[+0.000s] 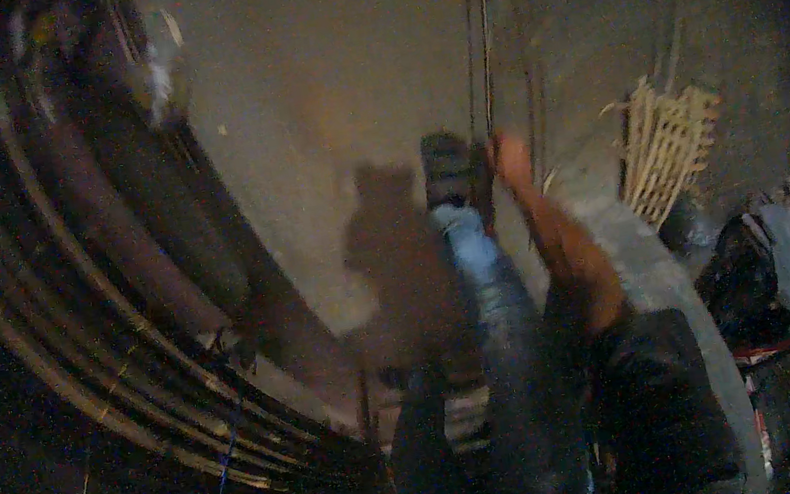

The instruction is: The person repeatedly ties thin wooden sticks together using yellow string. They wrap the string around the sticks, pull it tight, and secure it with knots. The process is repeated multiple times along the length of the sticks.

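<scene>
Over by the left edge of the concrete floor (311, 77) a great coil of dark metal rod (88, 290) sweeps in a curve, many strands lying side by side, well apart from the work. Toward the middle, the person's leg in blue jeans (495, 314) stretches out ahead, and its dark shoe (447, 167) is planted at the near end of a pair of thin straight rods (483, 32), which run from the foot away to the far edge of the floor. Just beside the shoe, on its right, the right hand (511, 158) is stretched out on a bare forearm and sits at those rods, touching or all but touching them. The hand is blurred, so I cannot tell how far its fingers are curled or whether they have the rods properly gripped. The left hand is nowhere to be seen. Further right, a bundle of pale slats (666, 148) stands near the far right edge, and a dark heap with a grey cloth (772, 270) lies nearer, at the right edge. As I judge it, the step in hand is pinning the rods underfoot while the hand works on them. The next move, I think, calls for a firm close of the fingers round the rods, and for steady weight on the shoe so they do not slide.
</scene>
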Tool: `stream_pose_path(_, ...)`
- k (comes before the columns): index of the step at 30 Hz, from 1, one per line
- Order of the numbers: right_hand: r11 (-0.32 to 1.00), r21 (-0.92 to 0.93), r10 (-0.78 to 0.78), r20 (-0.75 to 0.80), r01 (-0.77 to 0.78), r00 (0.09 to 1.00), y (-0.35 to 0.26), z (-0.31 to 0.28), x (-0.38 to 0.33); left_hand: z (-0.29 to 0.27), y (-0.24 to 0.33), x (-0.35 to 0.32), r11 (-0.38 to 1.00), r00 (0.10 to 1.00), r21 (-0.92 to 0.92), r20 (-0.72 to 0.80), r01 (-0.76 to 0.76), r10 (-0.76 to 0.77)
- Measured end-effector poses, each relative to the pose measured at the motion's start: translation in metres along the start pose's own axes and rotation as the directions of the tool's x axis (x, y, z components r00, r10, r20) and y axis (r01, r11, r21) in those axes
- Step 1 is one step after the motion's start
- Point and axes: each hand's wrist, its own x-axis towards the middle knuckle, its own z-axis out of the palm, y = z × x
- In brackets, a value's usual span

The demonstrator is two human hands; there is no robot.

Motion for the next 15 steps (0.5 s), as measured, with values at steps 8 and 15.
stream_pose_path(8,0.776,0.620,0.243,-0.467,0.119,0.850,-0.091,-0.303,-0.283,-0.122,-0.039,-0.050,0.972,0.942,-0.213,-0.336,-0.100,0.023)
stream_pose_path(15,0.390,0.732,-0.032,-0.595,0.559,0.803,-0.316,-0.574,-0.410,-0.178,-0.044,-0.188,0.447,0.884,-0.883,0.316,0.141,0.345)
